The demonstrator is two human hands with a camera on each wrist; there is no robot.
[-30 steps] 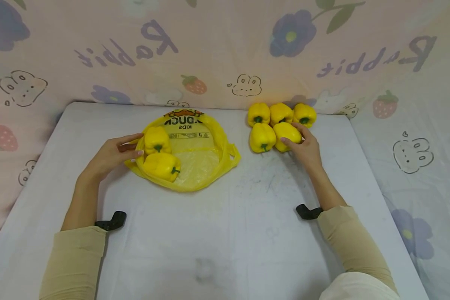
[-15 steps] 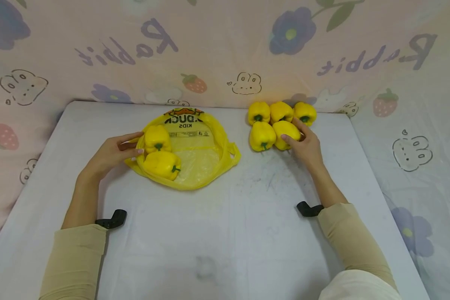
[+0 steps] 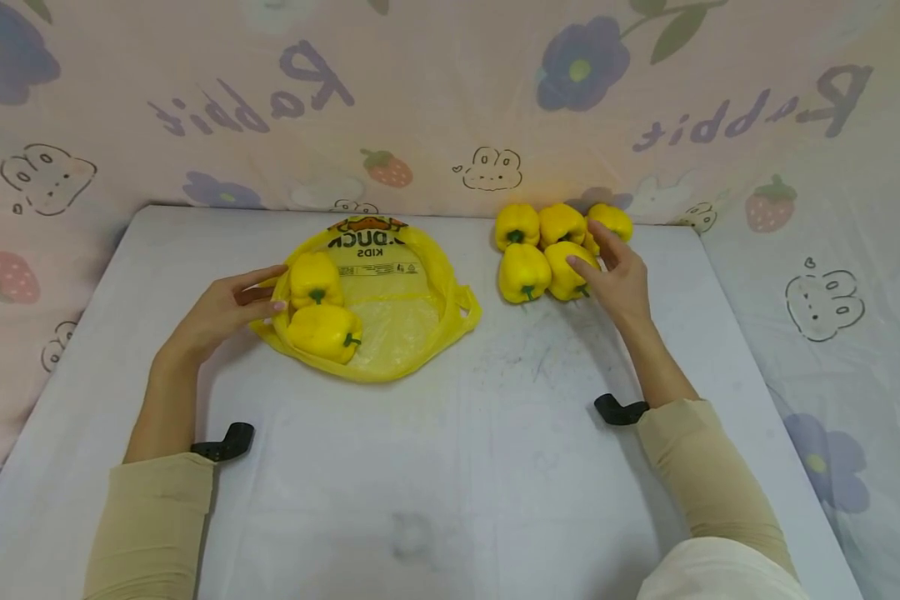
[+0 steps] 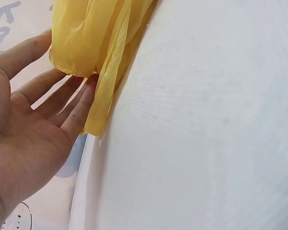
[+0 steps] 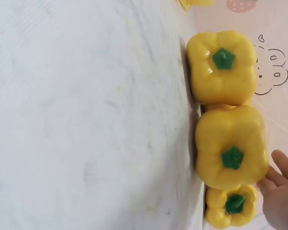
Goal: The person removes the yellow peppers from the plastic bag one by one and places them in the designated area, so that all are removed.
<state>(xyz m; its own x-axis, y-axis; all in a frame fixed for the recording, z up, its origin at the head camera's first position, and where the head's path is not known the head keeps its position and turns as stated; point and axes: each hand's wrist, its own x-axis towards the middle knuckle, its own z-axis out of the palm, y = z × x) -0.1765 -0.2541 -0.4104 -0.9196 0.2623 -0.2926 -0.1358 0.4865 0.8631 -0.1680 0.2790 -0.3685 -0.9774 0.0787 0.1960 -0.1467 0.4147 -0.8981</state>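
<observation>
In the head view my left hand is at the left rim of a yellow plastic bag, which lies with its mouth wide. Its fingers reach, fairly straight, against the yellow film in the left wrist view. Two yellow bell peppers with green stems lie inside the bag's left half. To the right, my right hand has its fingers spread beside the front right bell pepper of a group. The right wrist view shows fingertips right at the side of a yellow bell pepper.
More bell peppers stand close together around that one: a front left pepper and a back row near the table's far edge. A printed curtain hangs behind the white table. Black wrist mounts sit on both forearms.
My right hand has loosened from the front right pepper and shifted slightly right and back. That pepper has tipped so its green stem shows. The left hand and bag stay put.
</observation>
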